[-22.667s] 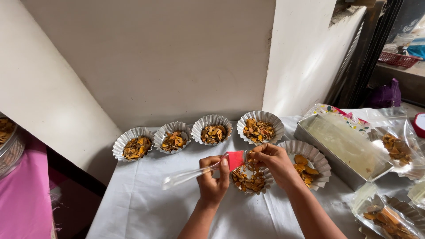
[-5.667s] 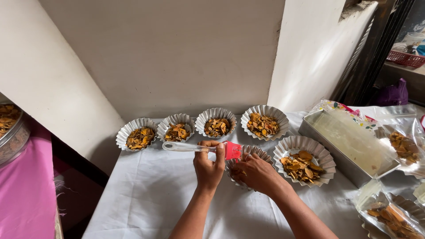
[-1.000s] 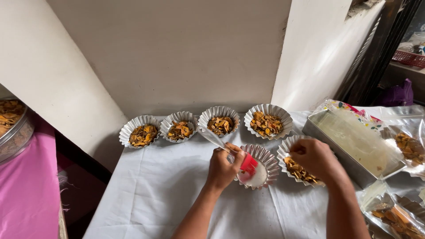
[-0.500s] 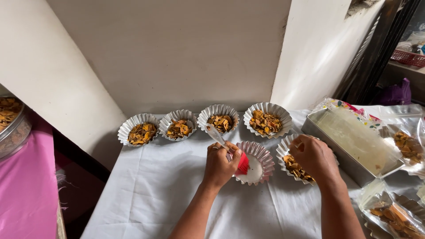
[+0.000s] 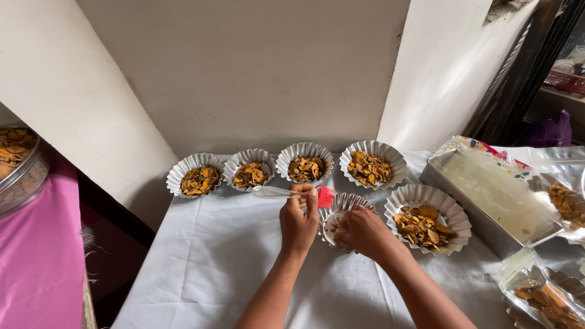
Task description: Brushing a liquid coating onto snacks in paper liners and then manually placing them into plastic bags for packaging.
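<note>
The desk [image 5: 201, 268], covered in a white cloth, fills the lower centre of the frame and carries everything I work on. At the right edge sits a rectangular metal tray [image 5: 481, 219] lined with clear plastic film; its far end is cut off by the frame. Clear bags of orange chips [image 5: 548, 292] lie at the lower right, also partly cut off. At the left edge, a round metal sieve of the same chips [image 5: 18, 158] rests on a pink cloth [image 5: 36, 256], only partly in view.

Four fluted foil cups filled with orange-brown chips [image 5: 304, 167] stand in a row along the wall in the upper centre. A fifth filled foil cup [image 5: 426, 216] sits just right of centre, within easy reach.

The near-empty fluted foil cup [image 5: 344, 204] is at the centre. My right hand [image 5: 359, 231] is closed over its near rim and tilts it toward me, presumably to steady it; the hand hides most of the interior, so the contents are hard to make out.

My left hand [image 5: 298, 219] is closed around the clear handle of a red-headed silicone brush [image 5: 326, 196], held level with the head at the cup's rim. The handle tip points left.
</note>
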